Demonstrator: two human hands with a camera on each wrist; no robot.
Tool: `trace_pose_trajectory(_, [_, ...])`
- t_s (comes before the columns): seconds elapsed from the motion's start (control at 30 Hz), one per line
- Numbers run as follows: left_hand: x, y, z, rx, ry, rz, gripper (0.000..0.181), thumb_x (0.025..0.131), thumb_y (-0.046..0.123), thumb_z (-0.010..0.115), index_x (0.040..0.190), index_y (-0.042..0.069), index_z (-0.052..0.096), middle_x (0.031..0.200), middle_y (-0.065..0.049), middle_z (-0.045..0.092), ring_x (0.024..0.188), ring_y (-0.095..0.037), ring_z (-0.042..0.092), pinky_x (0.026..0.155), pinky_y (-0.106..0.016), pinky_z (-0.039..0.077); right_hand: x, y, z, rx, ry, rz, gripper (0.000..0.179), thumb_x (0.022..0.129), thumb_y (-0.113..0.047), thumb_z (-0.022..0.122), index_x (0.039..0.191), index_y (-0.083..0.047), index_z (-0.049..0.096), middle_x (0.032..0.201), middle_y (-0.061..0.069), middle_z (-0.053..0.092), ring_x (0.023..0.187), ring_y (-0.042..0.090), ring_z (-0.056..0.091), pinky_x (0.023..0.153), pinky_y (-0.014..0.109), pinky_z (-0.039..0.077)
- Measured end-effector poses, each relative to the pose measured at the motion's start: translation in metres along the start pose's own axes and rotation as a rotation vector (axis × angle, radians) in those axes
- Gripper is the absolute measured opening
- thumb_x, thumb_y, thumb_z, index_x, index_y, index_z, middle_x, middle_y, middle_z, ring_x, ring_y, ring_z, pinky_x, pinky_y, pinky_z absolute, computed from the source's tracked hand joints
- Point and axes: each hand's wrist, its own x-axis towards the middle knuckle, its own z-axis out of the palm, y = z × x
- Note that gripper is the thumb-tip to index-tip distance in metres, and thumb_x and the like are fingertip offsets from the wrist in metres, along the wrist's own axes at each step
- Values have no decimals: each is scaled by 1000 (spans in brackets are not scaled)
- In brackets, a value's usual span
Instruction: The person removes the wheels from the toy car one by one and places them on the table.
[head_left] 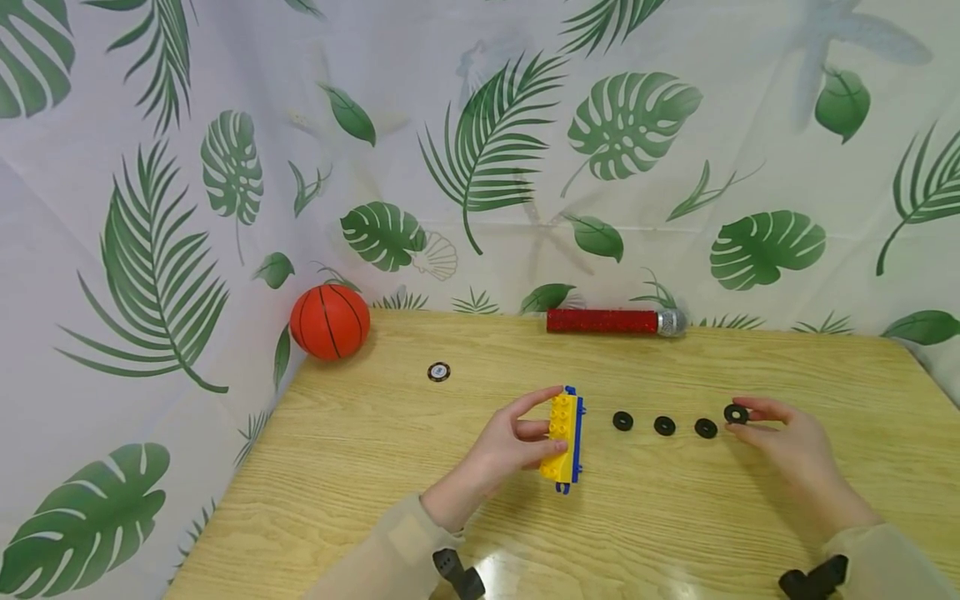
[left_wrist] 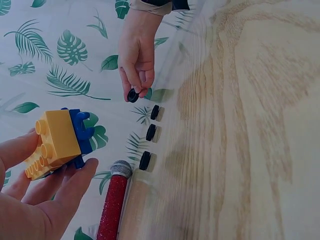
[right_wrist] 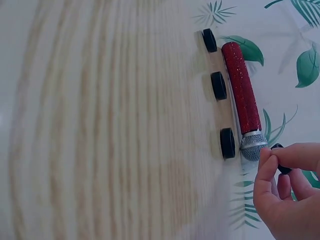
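My left hand (head_left: 504, 442) grips a yellow toy block with a blue base (head_left: 562, 437), studs facing left and small blue axle hooks showing on the right side. In the left wrist view the block (left_wrist: 59, 140) sits between thumb and fingers, over the table. My right hand (head_left: 791, 442) pinches a small black toy wheel (head_left: 737, 414) between thumb and fingertips. Three more black wheels lie flat in a row between the hands: one near the block (head_left: 622, 422), a middle one (head_left: 664, 426), and a third (head_left: 706, 428) just left of the held wheel.
A red glittery microphone (head_left: 602, 322) with a silver head lies along the table's back edge. An orange toy basketball (head_left: 330, 322) sits at the back left corner. A poker chip (head_left: 438, 372) lies on the wooden table (head_left: 360, 450). Leaf-patterned cloth (head_left: 495, 100) hangs behind and at left.
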Motion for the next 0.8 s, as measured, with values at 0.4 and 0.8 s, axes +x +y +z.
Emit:
trace_pose_trajectory(0.4, [0,0,-2,-2,-1,-3,64,88,5,74,138,40,54,111,-7,75,86,-13,72,69,-25,59,9,22,-8,-68,28,5,59,87,-24,77,133,7,57,94,-14,58,86,-9,43,69,9,42])
trace_pose_trajectory(0.8, [-1,1,-3,-2,-7,-3,64,89,6,73,139,40,53,112,-7,75,88,-14,72,69,-25,59,12,31,-12,-44,-18,75,57,88,-11,73,134,15,51,107,17,61,73,-12,49,64,15,54])
